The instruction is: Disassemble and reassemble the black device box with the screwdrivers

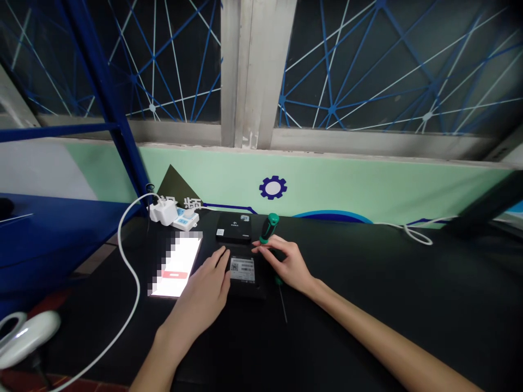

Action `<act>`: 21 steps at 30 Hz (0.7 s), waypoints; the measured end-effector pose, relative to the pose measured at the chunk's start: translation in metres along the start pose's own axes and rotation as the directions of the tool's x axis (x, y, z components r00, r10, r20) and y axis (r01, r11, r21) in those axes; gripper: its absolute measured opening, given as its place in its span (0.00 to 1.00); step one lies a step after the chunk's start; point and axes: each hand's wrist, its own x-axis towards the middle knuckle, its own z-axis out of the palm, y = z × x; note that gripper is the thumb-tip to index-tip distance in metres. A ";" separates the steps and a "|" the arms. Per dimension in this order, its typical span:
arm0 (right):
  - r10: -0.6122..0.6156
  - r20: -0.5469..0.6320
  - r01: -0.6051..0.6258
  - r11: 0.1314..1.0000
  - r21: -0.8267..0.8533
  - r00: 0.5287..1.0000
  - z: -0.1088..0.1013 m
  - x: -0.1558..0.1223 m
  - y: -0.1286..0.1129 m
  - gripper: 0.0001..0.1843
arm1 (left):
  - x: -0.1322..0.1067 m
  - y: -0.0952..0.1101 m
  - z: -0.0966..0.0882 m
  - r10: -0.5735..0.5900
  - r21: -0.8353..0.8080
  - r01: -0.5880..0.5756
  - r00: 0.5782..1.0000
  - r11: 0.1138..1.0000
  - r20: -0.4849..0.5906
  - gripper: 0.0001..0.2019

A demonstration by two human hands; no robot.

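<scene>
A small black box with a white label on top lies on the dark table. My left hand rests flat on the box's left edge, fingers stretched out. My right hand sits at the box's right side, its fingers curled round a green-handled screwdriver. The handle sticks out above the hand, and the thin shaft comes out below it and points toward me.
A second black box lies just behind the first. A lit phone lies to its left, with a white plug adapter and its white cable behind. A white device sits at the lower left. Another white cable lies far right.
</scene>
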 end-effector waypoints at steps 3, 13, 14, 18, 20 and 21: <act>0.005 -0.006 -0.005 1.000 0.006 1.000 0.001 0.000 0.001 0.10 | 0.000 0.000 0.000 -0.006 0.000 0.006 1.000 1.000 0.000 0.26; 0.011 -0.018 -0.011 1.000 0.008 1.000 0.001 0.000 0.001 0.09 | -0.001 0.000 0.000 -0.017 0.005 0.017 1.000 1.000 0.010 0.27; 0.009 -0.021 -0.009 1.000 0.005 1.000 0.001 0.000 0.001 0.09 | -0.001 0.000 0.000 -0.018 0.003 0.018 1.000 1.000 0.007 0.26; 0.012 -0.051 -0.012 1.000 0.002 0.999 0.003 -0.001 0.002 0.08 | -0.001 -0.001 0.001 -0.003 -0.010 0.002 1.000 1.000 -0.015 0.26; 0.017 -0.065 -0.017 1.000 -0.003 0.998 0.003 -0.001 0.003 0.08 | -0.001 -0.001 0.002 0.000 -0.011 0.000 1.000 1.000 -0.015 0.26; 0.019 -0.070 -0.020 1.000 -0.008 0.997 0.003 0.000 0.003 0.08 | -0.001 -0.001 0.002 -0.001 -0.011 0.000 1.000 1.000 -0.014 0.26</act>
